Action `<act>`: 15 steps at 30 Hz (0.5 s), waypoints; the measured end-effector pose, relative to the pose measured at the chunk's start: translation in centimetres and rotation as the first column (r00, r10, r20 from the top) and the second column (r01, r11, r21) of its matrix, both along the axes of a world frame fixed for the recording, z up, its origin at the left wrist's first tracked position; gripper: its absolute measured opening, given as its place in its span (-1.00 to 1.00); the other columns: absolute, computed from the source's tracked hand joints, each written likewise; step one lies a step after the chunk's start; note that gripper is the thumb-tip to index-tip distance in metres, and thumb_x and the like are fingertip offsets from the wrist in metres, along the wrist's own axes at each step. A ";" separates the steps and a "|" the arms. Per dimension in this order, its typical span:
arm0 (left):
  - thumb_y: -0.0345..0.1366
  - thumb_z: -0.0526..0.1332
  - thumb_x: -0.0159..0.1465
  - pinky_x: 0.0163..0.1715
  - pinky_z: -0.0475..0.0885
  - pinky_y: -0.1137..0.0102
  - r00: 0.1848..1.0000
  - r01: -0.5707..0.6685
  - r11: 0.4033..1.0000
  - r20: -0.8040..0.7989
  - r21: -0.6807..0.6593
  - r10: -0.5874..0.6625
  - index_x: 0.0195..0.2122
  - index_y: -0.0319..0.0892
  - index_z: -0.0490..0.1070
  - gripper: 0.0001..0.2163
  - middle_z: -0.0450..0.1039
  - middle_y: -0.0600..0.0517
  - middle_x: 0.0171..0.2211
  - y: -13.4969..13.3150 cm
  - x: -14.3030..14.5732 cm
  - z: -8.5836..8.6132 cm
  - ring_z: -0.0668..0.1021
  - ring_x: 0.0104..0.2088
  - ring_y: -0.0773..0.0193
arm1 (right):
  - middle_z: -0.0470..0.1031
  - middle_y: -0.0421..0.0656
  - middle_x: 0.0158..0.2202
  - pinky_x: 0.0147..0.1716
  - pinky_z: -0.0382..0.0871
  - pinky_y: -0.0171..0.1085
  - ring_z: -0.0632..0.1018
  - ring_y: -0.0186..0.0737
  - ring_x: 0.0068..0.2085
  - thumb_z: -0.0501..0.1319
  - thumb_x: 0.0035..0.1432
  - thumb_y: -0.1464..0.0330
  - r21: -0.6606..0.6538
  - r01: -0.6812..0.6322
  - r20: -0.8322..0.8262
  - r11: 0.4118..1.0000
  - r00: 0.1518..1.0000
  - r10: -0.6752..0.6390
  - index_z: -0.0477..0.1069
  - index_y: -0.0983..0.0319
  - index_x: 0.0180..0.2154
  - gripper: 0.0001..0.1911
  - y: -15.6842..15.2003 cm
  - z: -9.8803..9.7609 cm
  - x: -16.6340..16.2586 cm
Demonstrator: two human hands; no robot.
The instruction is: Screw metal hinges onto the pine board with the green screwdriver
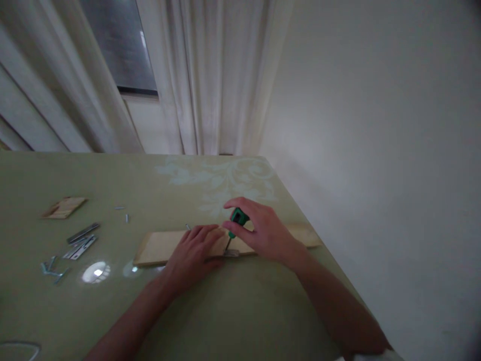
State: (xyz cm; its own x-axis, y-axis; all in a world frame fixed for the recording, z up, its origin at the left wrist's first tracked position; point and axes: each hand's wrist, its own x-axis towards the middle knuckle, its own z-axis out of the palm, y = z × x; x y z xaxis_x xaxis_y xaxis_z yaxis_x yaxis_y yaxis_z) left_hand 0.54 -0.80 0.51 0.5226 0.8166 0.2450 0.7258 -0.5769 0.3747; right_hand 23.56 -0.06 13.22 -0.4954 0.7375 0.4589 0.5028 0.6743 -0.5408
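Observation:
A long pale wooden board (158,246) lies flat near the table's right side. My left hand (193,255) rests palm down on it, fingers stretched out and pressing the wood. My right hand (263,231) is closed round a green-handled screwdriver (236,219), held upright with its tip down on a small metal plate (231,253) at the board's near edge.
On the green table (233,311) to the left lie flat metal brackets (80,241), loose screws (52,268) and a small wooden piece (64,207). More screws (127,217) lie farther back. Curtains and a window stand behind; a wall runs along the right.

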 end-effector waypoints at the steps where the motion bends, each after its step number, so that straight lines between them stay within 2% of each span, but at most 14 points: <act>1: -0.17 0.42 0.30 0.20 0.37 -0.09 0.999 -0.006 1.000 -0.044 0.011 0.006 0.31 0.01 0.36 -0.44 0.43 -0.14 0.28 0.1 -0.4 0.2 0.43 0.23 -0.20 | 0.63 -0.14 -0.07 -0.06 0.46 -0.25 0.62 -0.22 -0.12 0.34 0.37 0.25 -0.027 0.009 0.001 1.000 1.000 -0.009 0.44 0.13 0.11 -0.68 0.2 0.1 0.3; 7: -0.15 0.26 0.42 0.15 0.40 -0.02 0.986 0.108 0.992 -0.137 0.067 -0.098 0.23 -0.12 0.41 -0.61 0.45 -0.21 0.20 0.7 -0.8 1.3 0.44 0.15 -0.16 | 0.58 -0.23 -0.26 -0.23 0.48 -0.30 0.61 -0.28 -0.28 0.34 0.35 0.21 -0.222 -0.018 -0.127 0.975 0.992 -0.011 0.38 0.11 0.17 -0.58 1.4 0.0 1.2; 11: -0.08 0.19 0.46 0.11 0.39 0.03 0.983 0.151 0.987 -0.110 0.051 -0.145 0.18 -0.12 0.45 -0.65 0.49 -0.19 0.08 0.5 -0.9 2.2 0.46 0.06 -0.09 | 0.48 -0.30 -0.36 -0.35 0.46 -0.34 0.57 -0.32 -0.39 0.36 0.31 0.14 -0.223 0.019 -0.242 0.975 0.968 -0.074 0.42 0.14 0.05 -0.63 2.0 0.1 0.6; 15: -0.03 0.11 0.50 0.06 0.39 0.10 0.982 0.174 0.984 -0.080 0.027 -0.171 0.13 -0.11 0.49 -0.65 0.53 -0.16 -0.03 -0.3 -1.5 2.6 0.50 -0.02 -0.02 | 0.49 -0.28 -0.34 -0.35 0.47 -0.34 0.62 -0.29 -0.35 0.35 0.31 0.11 -0.216 0.005 -0.271 0.976 0.960 -0.065 0.42 0.14 0.04 -0.62 1.3 0.9 0.2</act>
